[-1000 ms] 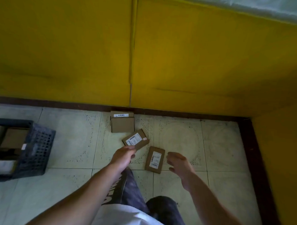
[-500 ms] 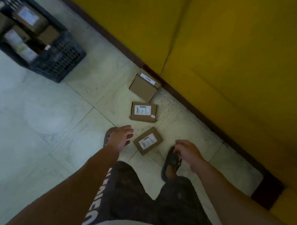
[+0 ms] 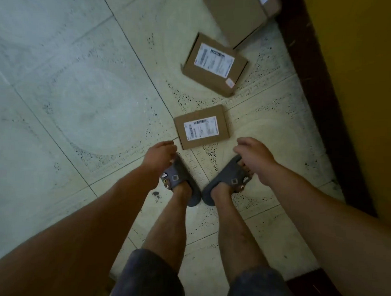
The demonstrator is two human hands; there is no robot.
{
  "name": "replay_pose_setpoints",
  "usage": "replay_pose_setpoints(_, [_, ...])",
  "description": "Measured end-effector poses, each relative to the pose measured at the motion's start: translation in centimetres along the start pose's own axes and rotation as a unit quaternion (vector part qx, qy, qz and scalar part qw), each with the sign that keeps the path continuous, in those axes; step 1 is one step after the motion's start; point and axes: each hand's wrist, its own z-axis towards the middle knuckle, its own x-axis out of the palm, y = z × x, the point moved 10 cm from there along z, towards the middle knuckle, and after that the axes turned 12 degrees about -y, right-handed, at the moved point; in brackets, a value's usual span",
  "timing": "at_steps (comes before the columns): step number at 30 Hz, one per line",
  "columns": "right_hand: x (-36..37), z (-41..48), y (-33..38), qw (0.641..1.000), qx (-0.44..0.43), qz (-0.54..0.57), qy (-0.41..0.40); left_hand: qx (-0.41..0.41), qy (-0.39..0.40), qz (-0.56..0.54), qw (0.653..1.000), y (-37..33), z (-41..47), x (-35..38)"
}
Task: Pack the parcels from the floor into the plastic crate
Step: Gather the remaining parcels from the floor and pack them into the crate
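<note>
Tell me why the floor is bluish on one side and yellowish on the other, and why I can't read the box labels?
In the head view the floor turns from grey-blue to yellowish beside the yellow wall, probably reflected colour; the head view is dim and soft, so the label on the nearest parcel is smeared; its wide lens bends the tile lines.

Labels (image 3: 201, 130) on parcels (image 3: 205, 80); unreadable

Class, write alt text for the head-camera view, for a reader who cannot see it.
Seen from above, a person's left hand and right hand hang low, holding nothing, just short of the nearest parcel. A second parcel and a third parcel lie beyond it on the tiled floor by a yellow wall.
</note>
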Motion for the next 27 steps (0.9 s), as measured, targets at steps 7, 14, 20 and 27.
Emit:
replay_pose_setpoints(7, [7.9, 12.8, -2.7, 0.998, -0.017, -0.051, -0.04, 0.0, -0.034, 0.086, 0.996, 4.6, 13.1, 5.5])
replay_pose_setpoints(14, [11.5, 18.5, -4.1, 0.998, -0.015, -0.034, -0.051, -0.001, -0.008, 0.08, 0.997, 6.2, 19.6, 9.1])
replay_pose_setpoints(20, [9.8, 16.2, -3.9, 0.998, -0.008, -0.031, -0.05, 0.031, -0.004, 0.055, 0.998, 4.4, 18.1, 7.5])
replay_pose_setpoints(27, [2.2, 3.5, 0.2, 0.994, -0.016, 0.044, -0.094, 0.062, 0.027, -0.032, 0.997, -0.9, 5.3, 0.8])
